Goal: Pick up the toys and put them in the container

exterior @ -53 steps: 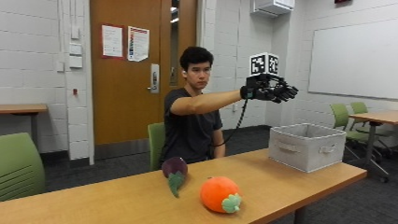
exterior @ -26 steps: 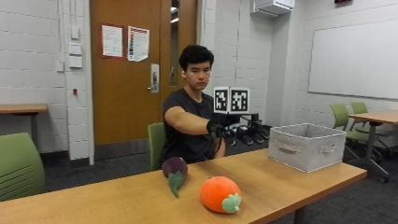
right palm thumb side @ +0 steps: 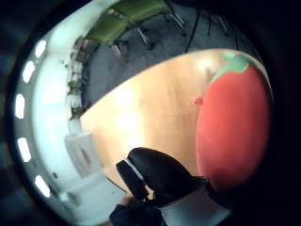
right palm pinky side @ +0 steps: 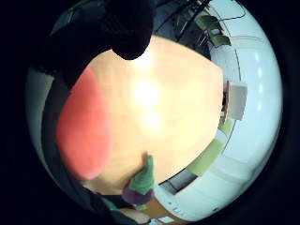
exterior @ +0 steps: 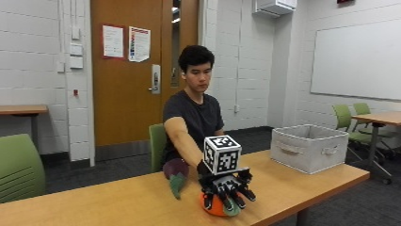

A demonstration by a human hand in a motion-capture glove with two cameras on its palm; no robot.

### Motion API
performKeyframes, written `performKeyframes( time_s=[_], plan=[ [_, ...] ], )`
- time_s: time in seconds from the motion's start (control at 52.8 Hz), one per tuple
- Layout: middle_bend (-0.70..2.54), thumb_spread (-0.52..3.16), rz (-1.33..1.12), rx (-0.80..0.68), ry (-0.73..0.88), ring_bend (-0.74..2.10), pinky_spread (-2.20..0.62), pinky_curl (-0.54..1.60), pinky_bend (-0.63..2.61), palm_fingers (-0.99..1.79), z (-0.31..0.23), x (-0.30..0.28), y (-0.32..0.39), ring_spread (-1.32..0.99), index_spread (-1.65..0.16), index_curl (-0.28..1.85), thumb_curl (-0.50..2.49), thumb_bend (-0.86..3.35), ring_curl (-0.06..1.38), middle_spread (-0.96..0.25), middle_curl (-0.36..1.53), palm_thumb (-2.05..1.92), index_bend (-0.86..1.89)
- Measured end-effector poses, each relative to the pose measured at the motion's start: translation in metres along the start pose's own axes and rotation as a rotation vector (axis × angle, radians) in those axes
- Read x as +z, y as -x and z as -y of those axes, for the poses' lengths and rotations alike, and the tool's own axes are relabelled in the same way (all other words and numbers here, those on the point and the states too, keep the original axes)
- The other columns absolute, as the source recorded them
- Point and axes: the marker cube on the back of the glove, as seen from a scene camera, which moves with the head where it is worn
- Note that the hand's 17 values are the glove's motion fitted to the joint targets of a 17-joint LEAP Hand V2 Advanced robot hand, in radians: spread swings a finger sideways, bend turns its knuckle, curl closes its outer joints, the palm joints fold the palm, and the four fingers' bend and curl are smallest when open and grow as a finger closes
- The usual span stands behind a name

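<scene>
I see the gloved right hand over the orange tomato toy on the wooden desk, fingers spread, draped on it. The purple eggplant toy lies just beside the tomato; the grey container sits well apart. Green chairs and a whiteboard fill the room.

Bright room, ceiling-light glare on table, soft focus

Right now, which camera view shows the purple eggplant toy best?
The outside view: the eggplant toy lies whole on the table, beside the gloved right hand. The little finger side palm view shows it only near the table's edge. The thumb side palm view does not show it.
</scene>
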Motion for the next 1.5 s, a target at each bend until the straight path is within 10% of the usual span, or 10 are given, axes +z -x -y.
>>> performKeyframes(
  time_s=[0.473, 1.022, 1.496],
  plan=[
    [0.16, 1.04, -0.063, 0.034, 0.008, 0.36, -0.03, 0.31, 0.96, 0.28, -0.007, 0.019, -0.002, -0.15, -0.37, 0.47, 0.23, 0.02, 0.23, -0.09, 0.26, 0.09, 0.69],
    [0.75, 0.87, 0.002, 0.111, 0.068, 1.10, -0.42, 0.33, 0.87, 1.15, -0.058, 0.016, -0.005, -0.44, -0.43, 0.64, 0.55, 0.23, 0.49, -0.39, 0.53, 0.66, 0.37],
    [0.86, 0.61, 0.040, 0.012, -0.315, 1.15, -0.44, 0.37, 0.90, 1.12, -0.119, -0.215, 0.084, -0.43, -0.49, 0.95, 0.78, 0.17, 0.53, -0.39, 0.64, 0.62, 0.38]
  ],
)
